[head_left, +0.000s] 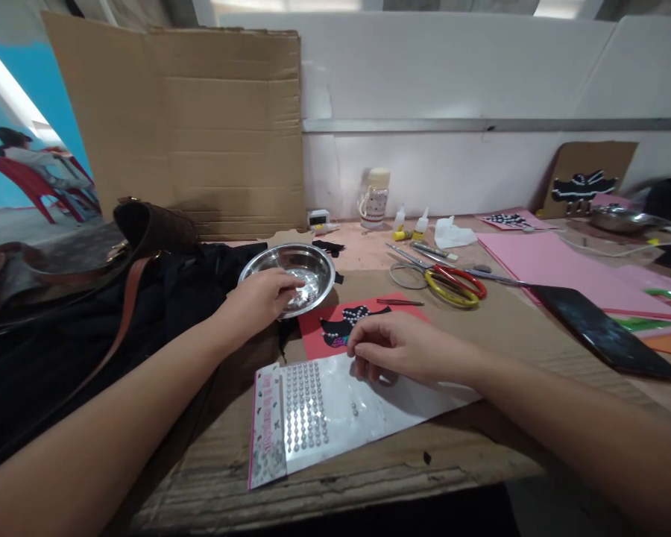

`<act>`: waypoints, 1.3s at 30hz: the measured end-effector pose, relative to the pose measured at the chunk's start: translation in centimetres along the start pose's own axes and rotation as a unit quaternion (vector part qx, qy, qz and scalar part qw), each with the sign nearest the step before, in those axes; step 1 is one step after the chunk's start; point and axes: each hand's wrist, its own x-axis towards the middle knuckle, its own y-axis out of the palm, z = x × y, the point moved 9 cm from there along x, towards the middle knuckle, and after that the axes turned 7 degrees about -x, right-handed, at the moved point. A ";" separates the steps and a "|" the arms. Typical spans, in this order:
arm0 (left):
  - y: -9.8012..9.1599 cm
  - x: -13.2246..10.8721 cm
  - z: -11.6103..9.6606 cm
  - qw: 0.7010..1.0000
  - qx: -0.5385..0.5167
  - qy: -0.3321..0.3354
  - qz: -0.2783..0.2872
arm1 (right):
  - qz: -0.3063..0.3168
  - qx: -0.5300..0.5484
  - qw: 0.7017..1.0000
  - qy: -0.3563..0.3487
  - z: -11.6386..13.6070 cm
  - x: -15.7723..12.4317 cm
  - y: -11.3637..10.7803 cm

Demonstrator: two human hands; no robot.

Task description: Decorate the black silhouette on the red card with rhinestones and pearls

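Observation:
My left hand (265, 292) reaches over the near rim of a shiny metal bowl (251, 261). Its fingers are drawn together inside the bowl, where small glittering bits lie; what they pinch is hidden. My right hand (394, 347) hovers at the far edge of a sheet of stick-on rhinestones (305, 406), its fingers curled in and anything in them too small to see. Rows of silver gems fill the sheet's left part. Just beyond that hand lies a red card (312, 328) bearing a black shape (335, 328) with white beads and purple glitter. Tweezers (399, 302) rest on the card.
Scissors with red and yellow handles (452, 287), small glue bottles (420, 224) and a patterned flask (374, 198) stand or lie behind. Pink sheets (564, 268) and a black phone (604, 328) are at right. A brown handbag (89, 253) sits left. A person (33, 160) sits far left.

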 end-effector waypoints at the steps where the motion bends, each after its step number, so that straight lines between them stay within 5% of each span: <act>1: -0.1 0.0 -0.1 1.000 0.003 -0.003 -0.001 | 0.001 0.004 1.000 -0.002 0.0 0.0 0.0; 15: -1.4 -0.2 0.0 0.997 0.025 -0.040 -0.062 | -0.011 0.035 0.999 -0.009 -0.3 0.2 -0.1; 22: -3.7 -2.0 -3.5 0.987 -0.054 0.031 -0.149 | -0.081 0.122 0.989 -0.019 0.2 0.4 -1.4; 28: -0.5 -3.3 -6.4 0.954 -0.298 0.022 -0.006 | -0.090 0.174 0.977 -0.083 -0.2 0.6 -2.2; 34: 2.3 -2.9 -5.9 0.901 -0.423 -0.056 0.076 | -0.068 0.177 0.970 -0.151 0.7 0.2 -2.4; 39: 3.8 -3.0 -5.3 0.827 -0.540 -0.112 0.107 | -0.183 0.112 0.959 -0.184 1.1 -0.2 -3.6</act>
